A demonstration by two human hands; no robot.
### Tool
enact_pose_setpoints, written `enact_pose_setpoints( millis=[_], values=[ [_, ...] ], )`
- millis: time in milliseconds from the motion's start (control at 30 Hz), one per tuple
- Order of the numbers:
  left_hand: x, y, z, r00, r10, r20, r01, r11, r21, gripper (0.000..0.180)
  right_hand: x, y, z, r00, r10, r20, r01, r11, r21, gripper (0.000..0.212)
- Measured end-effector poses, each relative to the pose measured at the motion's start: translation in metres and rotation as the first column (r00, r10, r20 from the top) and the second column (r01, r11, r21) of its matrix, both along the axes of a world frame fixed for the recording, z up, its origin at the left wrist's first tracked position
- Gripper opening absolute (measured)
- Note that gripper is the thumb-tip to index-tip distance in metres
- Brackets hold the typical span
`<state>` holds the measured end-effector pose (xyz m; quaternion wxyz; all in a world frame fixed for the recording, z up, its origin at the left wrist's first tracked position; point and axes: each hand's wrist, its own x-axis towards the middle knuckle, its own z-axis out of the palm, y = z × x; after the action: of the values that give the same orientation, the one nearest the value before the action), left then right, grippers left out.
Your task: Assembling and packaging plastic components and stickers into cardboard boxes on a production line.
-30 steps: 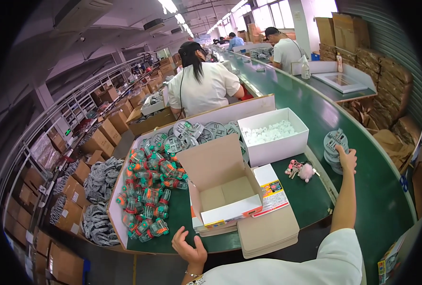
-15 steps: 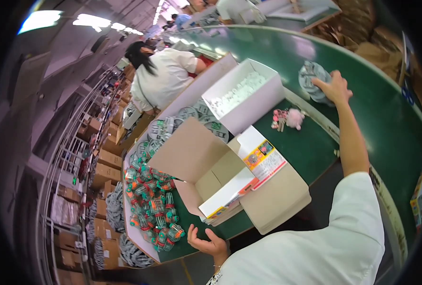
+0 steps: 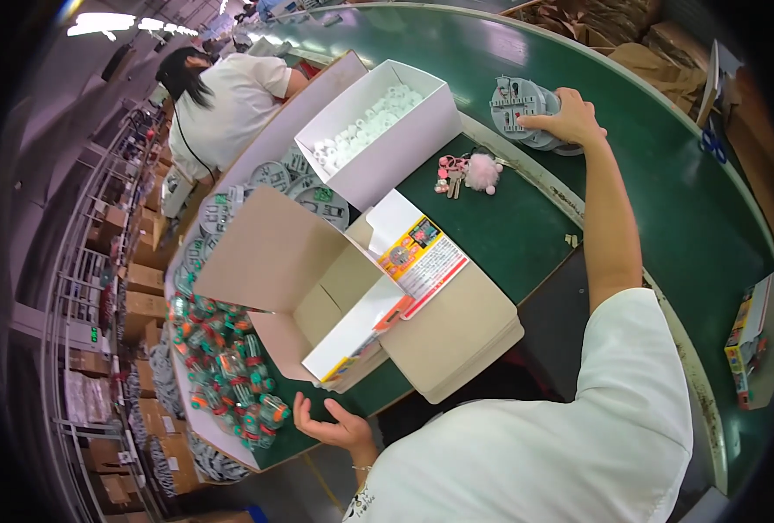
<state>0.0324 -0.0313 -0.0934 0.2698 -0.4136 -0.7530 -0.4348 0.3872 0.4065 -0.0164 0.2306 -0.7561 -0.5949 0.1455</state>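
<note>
My right hand (image 3: 574,118) is stretched out over the green conveyor belt (image 3: 665,209), with thumb and fingers closed around round grey plastic trays (image 3: 516,106) that look stacked. Small moulded details show on the front one. Low in the picture, my left hand (image 3: 339,427) is open, palm up and fingers apart, and it holds nothing. Just beyond it stands an open cardboard box (image 3: 260,248) with its lid raised and printed side flaps. Left of the box lies a heap of small clear bottle-shaped pieces with green and orange parts (image 3: 234,366). More grey round trays (image 3: 324,209) are piled behind the lid.
A white box (image 3: 395,152) of small white pieces stands behind the cardboard box. Keys with a pink pompom (image 3: 483,174) lie beside it. Stacked flat cardboard (image 3: 456,336) sits at the front. Blue-handled scissors (image 3: 713,146) and a printed box (image 3: 750,344) are far right. A co-worker (image 3: 230,113) sits far left.
The view has shifted, so the bench and its things appear further left and higher. The grey trays in my right hand have turned, showing their detailed front. My left hand stays open.
</note>
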Motion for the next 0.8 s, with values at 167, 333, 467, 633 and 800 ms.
enact_pose_setpoints(
  millis=[167, 333, 467, 633, 800],
  values=[
    [-0.004, 0.003, -0.001, 1.000, -0.017, -0.020, 0.017, 1.000, 0.020, 0.032, 0.002, -0.002, 0.019, 0.987, -0.006, -0.162, -0.009, 0.996, -0.093, 0.098],
    [-0.001, 0.004, 0.002, 1.000, -0.021, -0.003, 0.021, 0.999, 0.024, 0.030, 0.013, -0.023, -0.005, 0.985, 0.140, -0.101, -0.118, 0.973, 0.196, 0.087],
    [-0.003, 0.004, 0.005, 1.000, 0.003, -0.029, -0.002, 0.999, 0.041, 0.029, 0.017, -0.036, -0.012, 0.929, 0.331, -0.165, -0.258, 0.900, 0.350, 0.087],
    [-0.005, 0.000, 0.003, 1.000, -0.011, -0.023, 0.012, 0.999, 0.031, 0.030, 0.044, -0.023, -0.042, 0.721, 0.100, -0.686, 0.162, 0.938, 0.307, 0.069],
    [-0.008, -0.008, 0.004, 1.000, -0.014, -0.028, 0.014, 1.000, -0.008, 0.030, 0.057, -0.010, -0.052, 0.160, 0.238, -0.958, 0.213, 0.939, 0.269, 0.056]
  ],
)
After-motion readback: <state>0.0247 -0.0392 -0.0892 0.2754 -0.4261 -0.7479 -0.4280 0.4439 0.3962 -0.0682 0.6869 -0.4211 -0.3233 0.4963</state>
